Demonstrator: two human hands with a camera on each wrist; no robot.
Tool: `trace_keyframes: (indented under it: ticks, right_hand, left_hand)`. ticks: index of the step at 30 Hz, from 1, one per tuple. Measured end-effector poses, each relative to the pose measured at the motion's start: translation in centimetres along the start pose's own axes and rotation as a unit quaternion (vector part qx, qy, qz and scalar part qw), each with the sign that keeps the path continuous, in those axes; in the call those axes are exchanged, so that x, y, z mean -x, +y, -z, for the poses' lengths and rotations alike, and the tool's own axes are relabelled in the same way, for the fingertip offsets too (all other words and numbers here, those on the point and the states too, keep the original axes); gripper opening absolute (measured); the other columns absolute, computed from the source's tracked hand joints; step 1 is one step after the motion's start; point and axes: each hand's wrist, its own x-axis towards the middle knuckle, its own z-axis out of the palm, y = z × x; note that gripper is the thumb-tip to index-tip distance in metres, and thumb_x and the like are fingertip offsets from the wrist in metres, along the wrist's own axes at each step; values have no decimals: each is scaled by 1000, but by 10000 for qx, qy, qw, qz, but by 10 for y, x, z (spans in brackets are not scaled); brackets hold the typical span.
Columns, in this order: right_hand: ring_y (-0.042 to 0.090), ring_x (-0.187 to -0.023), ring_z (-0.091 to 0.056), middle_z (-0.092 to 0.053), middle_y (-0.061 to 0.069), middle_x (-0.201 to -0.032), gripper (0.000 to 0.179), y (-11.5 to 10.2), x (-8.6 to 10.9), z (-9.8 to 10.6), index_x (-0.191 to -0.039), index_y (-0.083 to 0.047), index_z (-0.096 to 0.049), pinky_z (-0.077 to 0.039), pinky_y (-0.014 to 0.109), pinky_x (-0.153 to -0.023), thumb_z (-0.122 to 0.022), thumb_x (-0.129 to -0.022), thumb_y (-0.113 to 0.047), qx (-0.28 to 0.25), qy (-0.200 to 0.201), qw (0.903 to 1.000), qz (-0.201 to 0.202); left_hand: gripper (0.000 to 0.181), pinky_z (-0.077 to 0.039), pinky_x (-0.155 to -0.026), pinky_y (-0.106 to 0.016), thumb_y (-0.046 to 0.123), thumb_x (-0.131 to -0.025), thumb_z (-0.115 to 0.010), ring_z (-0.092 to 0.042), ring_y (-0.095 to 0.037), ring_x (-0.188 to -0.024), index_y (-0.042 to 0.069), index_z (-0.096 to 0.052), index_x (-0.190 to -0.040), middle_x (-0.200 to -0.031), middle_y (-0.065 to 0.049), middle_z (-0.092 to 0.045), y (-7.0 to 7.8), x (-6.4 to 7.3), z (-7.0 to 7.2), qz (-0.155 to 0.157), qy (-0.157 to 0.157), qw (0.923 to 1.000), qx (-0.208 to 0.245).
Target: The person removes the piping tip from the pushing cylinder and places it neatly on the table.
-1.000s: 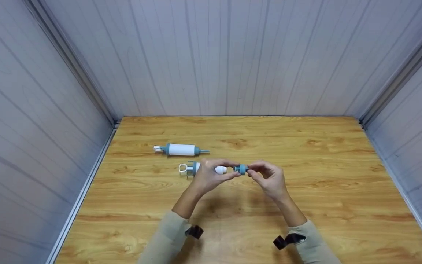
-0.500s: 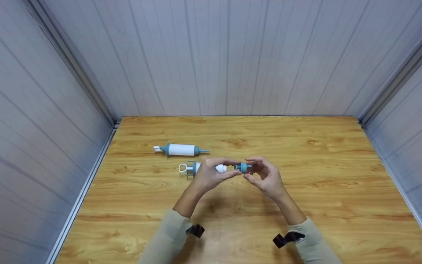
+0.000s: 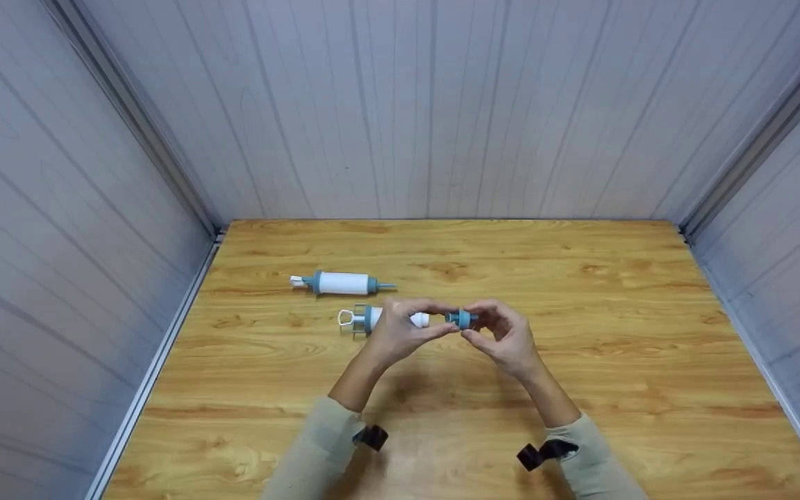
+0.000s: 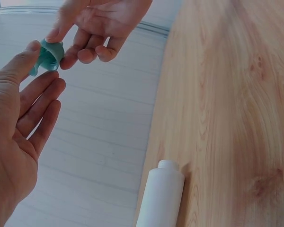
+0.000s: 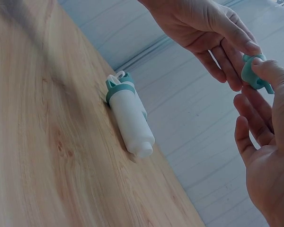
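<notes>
Right hand: We see the right hand (image 3: 511, 342) pinching the cap (image 3: 464, 319) round its wider body; a second ago its fingertips were at the narrow spout end.
Left hand: The left hand (image 3: 400, 332) pinches the same cap at its hollow end, thumb on one side and fingers on the other, with barely any shift since then.
Cap: We find it between the two hands, raised off the counter (image 3: 580, 382), spout to the right, hollow end to the left.
Meaning: We take this as a regrip to line the cap up; it is apart from the near tube, so we judge the fitting not yet done.
Near tube: The near tube (image 5: 130, 120) lies on the counter, partly behind the left hand in the head view, its bare neck pointing right.
Far tube: The far tube (image 3: 343, 283) lies just beyond it, spout on.
Counter: We see wood-grain boards, yellowish in the head view.
Room: Pale panelled walls (image 3: 400, 111) with grey lines enclose the back and both sides.
</notes>
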Motion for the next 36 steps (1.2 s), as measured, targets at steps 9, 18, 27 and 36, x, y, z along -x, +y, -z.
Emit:
trace_keyframes:
  ticks: [9,18,27,36]
  right_hand:
    - [1,-102,-74,-78,-12,-118,36,-2,1,3,-123,27,-61,-61,16,-87,-68,-87,30,127,48,9999,21]
    - [2,-100,-73,-78,-11,-118,37,-3,-2,6,-122,26,-62,-60,16,-86,-69,-87,31,160,68,9998,123]
    - [3,-99,-73,-78,-9,-116,37,0,-1,7,-122,25,-62,-61,16,-85,-68,-87,32,129,56,9997,219]
    - [3,-99,-73,-79,-10,-115,36,-4,3,14,-122,26,-62,-61,17,-86,-68,-87,30,136,241,9996,-65]
  left_hand:
    - [26,-69,-97,-47,18,-97,-90,-86,-28,-109,7,-88,-120,-115,-10,-89,-2,2,0,-144,93,9998,-140]
    - [24,-68,-94,-47,19,-97,-90,-82,-28,-104,10,-88,-119,-109,-9,-85,-6,5,1,3,68,10000,-61]
    - [24,-68,-91,-51,18,-97,-89,-82,-27,-100,8,-88,-119,-107,-9,-85,-5,5,2,-116,89,9997,-173]
    - [25,-69,-91,-46,17,-96,-91,-82,-27,-99,7,-88,-118,-106,-9,-85,-6,4,4,-166,113,9997,-172]
